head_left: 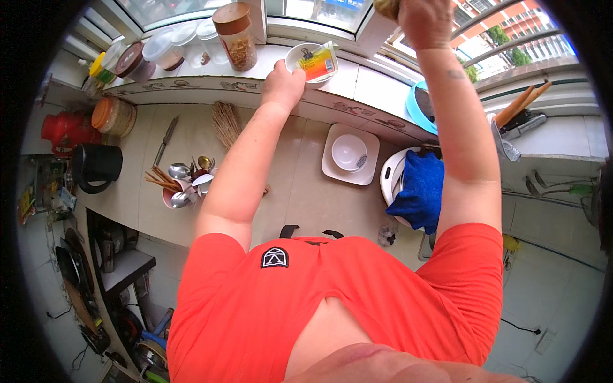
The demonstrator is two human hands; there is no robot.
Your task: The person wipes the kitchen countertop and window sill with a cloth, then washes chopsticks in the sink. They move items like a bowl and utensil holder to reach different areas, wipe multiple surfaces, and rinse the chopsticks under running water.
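My left hand (283, 85) is closed at the near left rim of a white bowl (292, 59) on the windowsill. A yellow and orange packet (317, 62) leans in this bowl, close to my fingertips. Raised high at the window frame, my right hand (426, 25) grips a yellowish-brown, cloth-like thing (387, 7). The top edge of the view cuts that thing off, so its exact kind does not show.
Lidded jars (235, 38) line the sill on the left; a blue basin (420, 105) and a knife holder (507, 137) stand right. Below, the counter (290, 172) bears a utensil cup (175, 199), a knife (166, 140), a whisk brush (227, 124), stacked white dishes (329, 172) and a blue cloth (418, 191).
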